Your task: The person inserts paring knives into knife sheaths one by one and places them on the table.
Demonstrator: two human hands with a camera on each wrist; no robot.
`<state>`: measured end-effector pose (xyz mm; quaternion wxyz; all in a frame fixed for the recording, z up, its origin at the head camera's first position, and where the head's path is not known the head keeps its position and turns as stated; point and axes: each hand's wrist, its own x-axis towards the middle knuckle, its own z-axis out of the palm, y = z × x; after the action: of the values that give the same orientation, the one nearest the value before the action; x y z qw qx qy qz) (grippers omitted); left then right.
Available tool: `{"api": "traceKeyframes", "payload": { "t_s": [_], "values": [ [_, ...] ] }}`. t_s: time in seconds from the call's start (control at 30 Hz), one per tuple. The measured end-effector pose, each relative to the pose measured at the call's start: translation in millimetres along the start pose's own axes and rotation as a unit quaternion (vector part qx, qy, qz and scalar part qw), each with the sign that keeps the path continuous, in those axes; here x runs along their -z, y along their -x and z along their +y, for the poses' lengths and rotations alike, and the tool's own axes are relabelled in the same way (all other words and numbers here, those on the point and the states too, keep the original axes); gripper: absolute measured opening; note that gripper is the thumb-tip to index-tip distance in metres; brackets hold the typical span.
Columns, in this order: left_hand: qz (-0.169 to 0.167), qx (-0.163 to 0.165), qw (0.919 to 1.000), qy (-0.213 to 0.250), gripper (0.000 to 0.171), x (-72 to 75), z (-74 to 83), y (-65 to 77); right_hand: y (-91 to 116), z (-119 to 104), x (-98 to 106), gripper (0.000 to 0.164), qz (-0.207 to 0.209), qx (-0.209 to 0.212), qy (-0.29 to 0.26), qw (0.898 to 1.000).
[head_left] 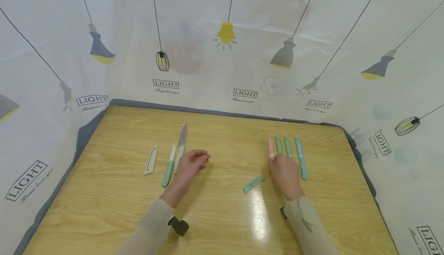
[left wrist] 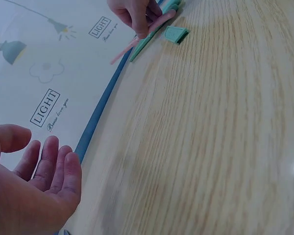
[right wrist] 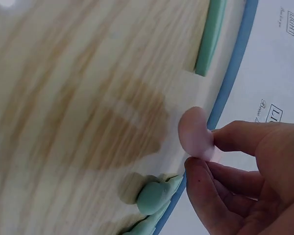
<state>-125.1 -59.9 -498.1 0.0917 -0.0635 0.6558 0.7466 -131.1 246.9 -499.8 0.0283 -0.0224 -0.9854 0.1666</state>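
My right hand (head_left: 286, 174) pinches a pink knife (head_left: 271, 147) by its handle, which shows between thumb and fingers in the right wrist view (right wrist: 193, 132). Beside it lie two green knives (head_left: 279, 146) (head_left: 288, 147) and a blue knife (head_left: 301, 158), in a row with their tips pointing away. The green handles are partly hidden by this hand in the head view. My left hand (head_left: 190, 166) holds nothing, fingers loosely bent, above the table and next to a large knife (head_left: 182, 141) with a pale handle.
Left of the large knife are a green-handled knife (head_left: 169, 166) with a white blade and a cream blade sheath (head_left: 151, 159). A green sheath (head_left: 253, 184) with lettering lies left of my right hand. The wooden table (head_left: 215, 205) meets printed curtains at its edges.
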Motion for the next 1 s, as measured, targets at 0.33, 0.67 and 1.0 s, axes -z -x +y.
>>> {"api": "traceKeyframes", "payload": {
  "t_s": [0.33,0.67,1.0],
  "values": [
    [0.012,-0.017,0.9991,-0.038,0.029,16.2,-1.0,4.2,-11,3,-6,0.038,-0.006,0.041,0.054,0.998],
    [0.034,-0.059,0.9923,-0.103,0.023,54.2,15.3,8.8,-11,3,-9,0.037,0.011,0.048,0.065,0.997],
    [0.083,-0.060,0.9513,-0.291,0.031,94.3,22.6,7.7,-10,3,-9,0.036,0.012,0.062,0.090,0.994]
  ]
}}
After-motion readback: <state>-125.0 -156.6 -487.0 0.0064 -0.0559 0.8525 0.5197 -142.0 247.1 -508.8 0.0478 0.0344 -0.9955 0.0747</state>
